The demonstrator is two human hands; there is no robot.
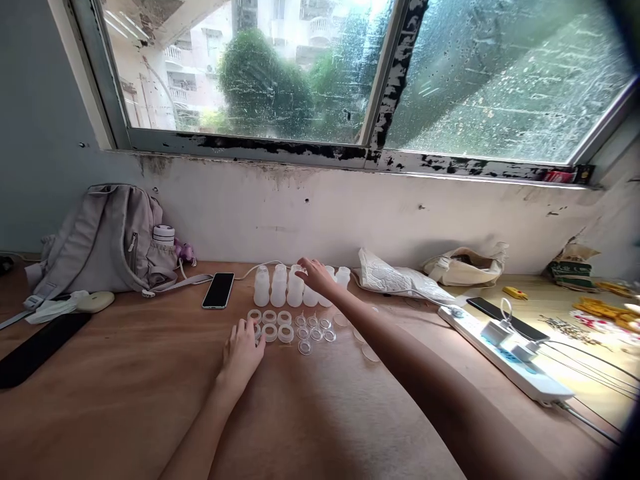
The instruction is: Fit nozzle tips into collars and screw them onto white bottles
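Observation:
A row of several frosted white plastic bottles stands upright at the back of the wooden table. My right hand reaches over the row, its fingers stretched toward the tops of the middle bottles; no bottle is seen lifted. In front of the bottles lie two rows of white plastic rings. At their left end is my left hand, thumb and fingers apart beside the nearest ring, partly covering it. Several small clear ringed pieces lie to the right of these. Thin clear discs are partly hidden under my right forearm.
A phone and a grey backpack are on the left, with a long black object in front. At right lie a white power strip with cables, a white plastic bag and a dark phone.

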